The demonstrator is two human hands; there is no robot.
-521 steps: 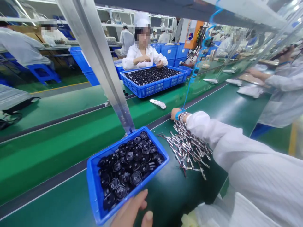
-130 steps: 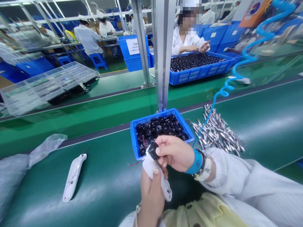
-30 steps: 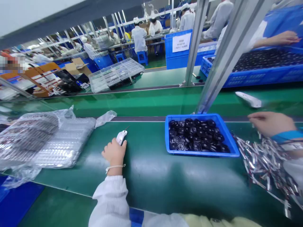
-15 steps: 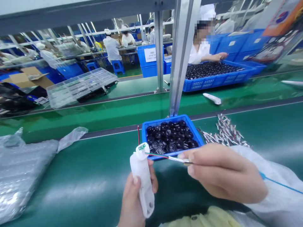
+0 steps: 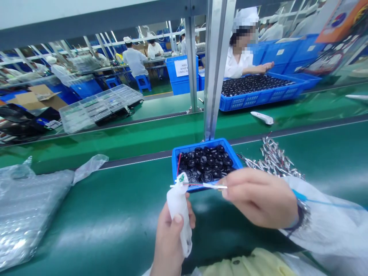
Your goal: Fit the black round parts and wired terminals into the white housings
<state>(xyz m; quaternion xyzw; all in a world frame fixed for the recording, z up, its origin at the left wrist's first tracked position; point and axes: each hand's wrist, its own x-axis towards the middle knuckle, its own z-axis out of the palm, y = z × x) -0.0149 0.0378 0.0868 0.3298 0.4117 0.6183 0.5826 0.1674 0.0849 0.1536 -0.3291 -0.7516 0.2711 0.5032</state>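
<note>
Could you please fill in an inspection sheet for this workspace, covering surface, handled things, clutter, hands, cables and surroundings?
Surface: green worktop, reflecting light.
Handled things: white casing, small green board at its top end; slim wired part, its wires running to that end.
Clutter: loose pile of wired metal parts beside the blue bin of black parts; plastic-wrapped stack at left.
Hands: left hand grips the casing; right hand pinches the wired part.
Cables: blue cord from the right wrist to the picture's right edge.
Surroundings: metal post behind the bin; co-worker at a large blue tray across the line.
</note>
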